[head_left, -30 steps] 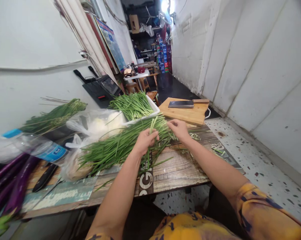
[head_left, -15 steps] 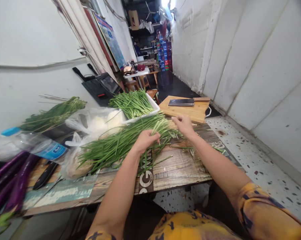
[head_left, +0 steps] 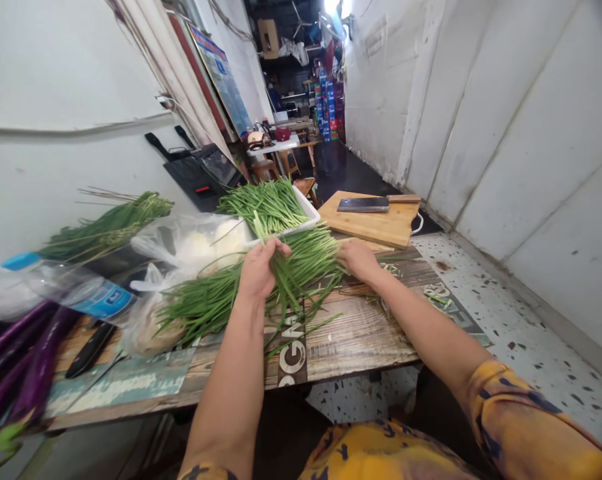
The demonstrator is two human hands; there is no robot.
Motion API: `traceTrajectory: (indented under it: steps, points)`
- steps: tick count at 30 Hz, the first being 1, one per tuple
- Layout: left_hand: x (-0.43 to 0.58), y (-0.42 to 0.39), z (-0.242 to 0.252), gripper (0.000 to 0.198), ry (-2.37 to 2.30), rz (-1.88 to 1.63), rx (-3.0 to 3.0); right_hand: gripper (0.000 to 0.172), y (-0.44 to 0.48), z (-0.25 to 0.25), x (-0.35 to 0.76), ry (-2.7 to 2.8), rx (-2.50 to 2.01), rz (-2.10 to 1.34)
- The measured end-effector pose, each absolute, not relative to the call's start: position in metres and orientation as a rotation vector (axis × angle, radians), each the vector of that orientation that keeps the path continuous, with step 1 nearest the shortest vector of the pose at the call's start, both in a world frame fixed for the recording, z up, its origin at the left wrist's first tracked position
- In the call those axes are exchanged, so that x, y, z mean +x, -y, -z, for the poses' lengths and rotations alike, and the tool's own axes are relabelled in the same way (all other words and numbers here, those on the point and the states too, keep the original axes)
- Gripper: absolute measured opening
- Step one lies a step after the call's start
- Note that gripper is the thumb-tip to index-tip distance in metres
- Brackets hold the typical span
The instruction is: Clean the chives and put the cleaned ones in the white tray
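A long pile of green chives lies across the wooden table. My left hand is closed around a few chive stalks and lifts them toward the white tray, which holds more chives. My right hand rests on the cut ends of the pile at its right, fingers curled on the stalks.
A wooden cutting board with a cleaver lies at the far right. Plastic bags, a water bottle, a black-handled knife, purple eggplants and another bundle of greens crowd the left side.
My left hand has risen from the pile and moved left and back toward the tray with a few stalks. My right hand has slid a little left onto the pile's ends.
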State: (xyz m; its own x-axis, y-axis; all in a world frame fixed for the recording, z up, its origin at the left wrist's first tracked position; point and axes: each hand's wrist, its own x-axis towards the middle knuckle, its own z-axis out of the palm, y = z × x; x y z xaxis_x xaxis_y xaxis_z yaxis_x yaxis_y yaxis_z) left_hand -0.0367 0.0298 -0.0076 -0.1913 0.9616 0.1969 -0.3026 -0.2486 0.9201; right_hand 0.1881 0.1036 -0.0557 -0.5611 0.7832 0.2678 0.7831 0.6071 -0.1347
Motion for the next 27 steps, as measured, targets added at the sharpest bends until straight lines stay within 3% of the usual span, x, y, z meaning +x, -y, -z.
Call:
traceTrajectory:
  steps: [5,8,11,15,19,27]
  points:
    - [-0.029,-0.032,0.018,0.029,-1.248,-1.523,1.251,0.014,-0.093,0.039,0.191,2.223,-0.909,-0.628]
    - [-0.018,-0.029,0.024,0.023,-1.477,-1.392,1.547,0.02,-0.081,0.028,0.189,2.055,-0.704,-1.042]
    - [-0.01,-0.025,0.026,0.027,-1.44,-1.184,1.777,0.027,-0.072,0.019,0.189,1.93,-0.598,-1.23]
    - [-0.008,-0.023,0.024,0.031,-1.324,-1.065,1.819,0.03,-0.071,0.015,0.189,1.766,-0.611,-1.306]
    - [-0.004,-0.025,0.028,0.027,-1.389,-1.251,1.719,0.033,-0.068,0.019,0.181,1.729,-0.733,-1.372]
    - [0.0,-0.025,0.031,0.023,-1.481,-1.285,1.598,0.021,-0.08,0.028,0.187,1.846,-1.094,-0.91]
